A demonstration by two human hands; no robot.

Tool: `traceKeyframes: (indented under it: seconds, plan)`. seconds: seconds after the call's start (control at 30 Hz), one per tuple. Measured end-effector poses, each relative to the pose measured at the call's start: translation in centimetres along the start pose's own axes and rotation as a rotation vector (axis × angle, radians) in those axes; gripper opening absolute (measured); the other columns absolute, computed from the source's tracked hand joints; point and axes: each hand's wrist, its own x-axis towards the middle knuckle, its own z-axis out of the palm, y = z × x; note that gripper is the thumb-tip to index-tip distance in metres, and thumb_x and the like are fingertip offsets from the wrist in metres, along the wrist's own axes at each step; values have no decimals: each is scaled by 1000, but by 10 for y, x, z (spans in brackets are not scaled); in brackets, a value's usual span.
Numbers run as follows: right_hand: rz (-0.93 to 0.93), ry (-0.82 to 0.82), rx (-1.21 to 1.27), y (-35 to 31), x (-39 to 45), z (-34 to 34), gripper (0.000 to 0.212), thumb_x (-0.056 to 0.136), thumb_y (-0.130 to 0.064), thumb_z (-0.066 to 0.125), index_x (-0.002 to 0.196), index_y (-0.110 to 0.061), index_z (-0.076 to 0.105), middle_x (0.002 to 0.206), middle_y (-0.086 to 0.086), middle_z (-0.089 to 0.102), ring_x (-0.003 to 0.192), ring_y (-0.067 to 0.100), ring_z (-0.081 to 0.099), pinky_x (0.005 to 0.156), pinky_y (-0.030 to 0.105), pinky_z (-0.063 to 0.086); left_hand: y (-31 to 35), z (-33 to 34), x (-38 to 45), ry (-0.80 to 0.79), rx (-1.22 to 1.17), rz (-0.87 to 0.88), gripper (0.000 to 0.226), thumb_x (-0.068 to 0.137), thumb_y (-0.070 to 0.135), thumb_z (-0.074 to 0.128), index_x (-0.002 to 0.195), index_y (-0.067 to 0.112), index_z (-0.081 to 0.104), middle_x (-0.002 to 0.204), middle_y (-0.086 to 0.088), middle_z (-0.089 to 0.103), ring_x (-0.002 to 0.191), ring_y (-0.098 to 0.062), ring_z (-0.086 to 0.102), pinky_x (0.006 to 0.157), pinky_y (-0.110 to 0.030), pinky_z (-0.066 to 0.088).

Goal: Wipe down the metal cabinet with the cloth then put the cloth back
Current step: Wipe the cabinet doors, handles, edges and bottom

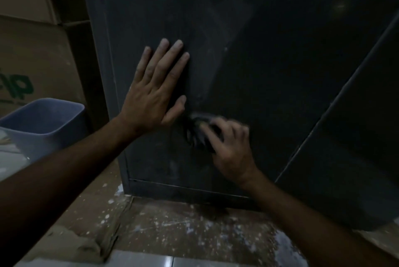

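Note:
A dark grey metal cabinet (248,39) fills the middle of the view, its door dusty and streaked. My left hand (154,91) lies flat against the door, fingers straight and spread. Just below and to the right, my right hand (231,143) grips a dark bunched cloth (197,133) and presses it on the door's lower part. The hand and cloth are blurred by motion. Most of the cloth is hidden under my fingers.
A blue-grey plastic bin (43,122) stands at the left by cardboard boxes (32,61) with green print. A second dark panel (356,137) juts out at the right. The floor (183,230) below is brown cardboard speckled with white paint, with tiles at the near edge.

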Motion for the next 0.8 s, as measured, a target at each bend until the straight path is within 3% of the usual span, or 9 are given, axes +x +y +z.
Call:
traceKeyframes:
  seconds: [0.1,0.17,0.37,0.43,0.5,0.6,0.63,0.7,0.8]
  plan:
    - [-233,-376,-40,-20,-78,20,37,93,-21,47,127,-21,62,130,8,47,98,28,59,81,40,36,0,5,-18,-22,9,42,71,100,40,52,154,-1,33,162,-23,27,153,-38,19,126,-53,9]
    - [-247,-492,-51,-23,-98,18,41,86,-23,47,122,-24,65,130,9,46,98,28,62,82,41,34,0,6,-27,-32,-5,52,71,100,41,53,154,-1,33,162,-23,26,153,-37,18,126,-52,10]
    - [356,-25,-19,-19,-39,-6,53,79,-3,52,124,-26,65,110,10,46,91,28,43,73,33,25,-6,7,-56,-64,3,25,72,101,42,55,155,0,32,162,-22,26,153,-37,18,125,-55,14]
    - [421,-28,-51,-33,-53,8,50,83,-4,50,125,-26,66,101,8,41,85,25,39,70,33,22,-9,11,-63,-77,17,40,74,100,44,55,155,1,31,162,-22,25,154,-36,15,125,-56,14]
    - [290,-273,-52,-56,-98,33,48,81,-12,59,124,-32,68,96,5,37,80,24,37,69,34,24,-12,15,-64,-74,47,52,77,99,47,56,156,2,29,162,-21,25,154,-33,12,125,-54,13]
    - [122,-662,-72,-61,-156,44,60,55,-43,81,114,-39,71,100,6,45,79,27,46,73,39,37,-17,17,-65,-76,63,77,80,99,49,57,157,4,26,162,-22,24,155,-30,8,126,-51,9]
    - [177,-673,-84,-55,-164,38,57,54,-47,79,110,-39,73,100,7,49,79,28,51,71,42,45,-19,17,-66,-76,65,85,80,99,49,57,157,4,25,162,-22,24,155,-29,7,126,-51,8]
    - [415,-566,-87,-49,-179,23,48,58,-24,75,105,-31,75,101,10,54,83,31,54,67,44,50,-21,18,-67,-74,69,92,81,100,50,56,158,5,23,162,-21,23,155,-29,5,126,-51,8]
    - [1022,-484,33,-72,-173,18,59,53,11,77,103,-19,67,113,11,50,99,31,51,76,38,49,-22,24,-69,-52,90,82,84,98,53,56,159,6,21,162,-21,23,155,-28,4,126,-51,6]
